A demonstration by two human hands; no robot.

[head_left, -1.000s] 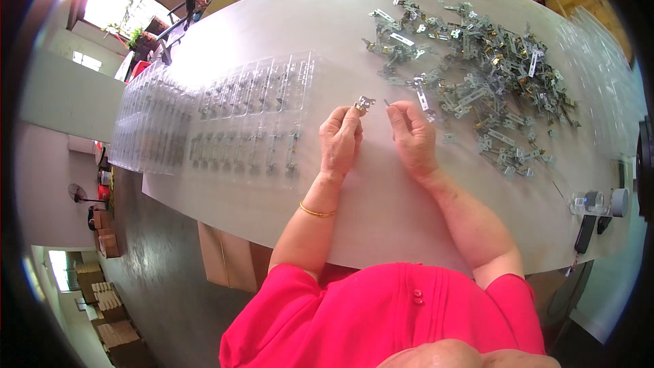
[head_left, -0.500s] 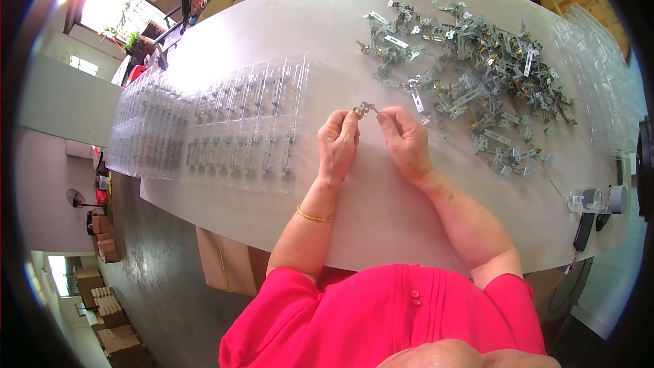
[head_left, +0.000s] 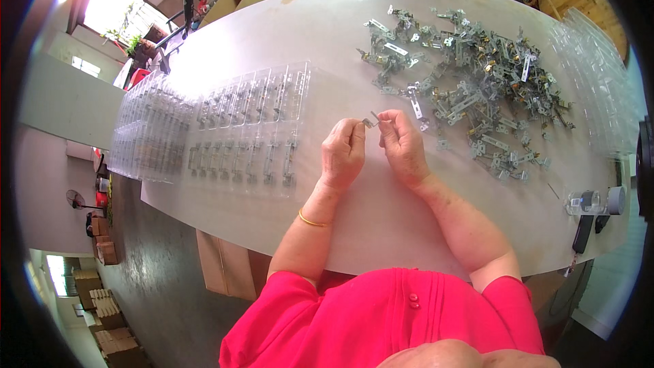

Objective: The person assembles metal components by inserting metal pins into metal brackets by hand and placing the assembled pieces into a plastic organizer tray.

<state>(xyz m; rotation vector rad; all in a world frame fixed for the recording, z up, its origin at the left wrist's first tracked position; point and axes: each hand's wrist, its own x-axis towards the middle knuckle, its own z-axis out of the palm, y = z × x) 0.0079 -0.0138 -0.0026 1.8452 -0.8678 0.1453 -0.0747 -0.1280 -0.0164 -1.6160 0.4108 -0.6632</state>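
Note:
Over the middle of the table, a small metal bracket (head_left: 371, 121) is pinched between my two hands. My left hand (head_left: 344, 153) grips its left end with closed fingertips. At its other end, the thumb and fingers of my right hand (head_left: 403, 146) are pressed together on it. Fingers cover much of the part, so its full shape is hidden. To the right spreads a loose heap of similar metal brackets (head_left: 477, 75), some with brass-coloured bits. Left of my hands lies a clear plastic tray (head_left: 303, 99) with rows of such parts in its slots.
More filled clear trays (head_left: 146, 129) are stacked at the table's left edge. Clear plastic trays (head_left: 599, 82) lie at the far right. A clear bottle (head_left: 589, 202) lies by a black object (head_left: 583, 233) at the near right. A cardboard box (head_left: 228, 266) stands below the front edge.
The bracket between my fingers has been turned, and less of it shows now. My hands have come slightly closer together. The view has tilted a little.

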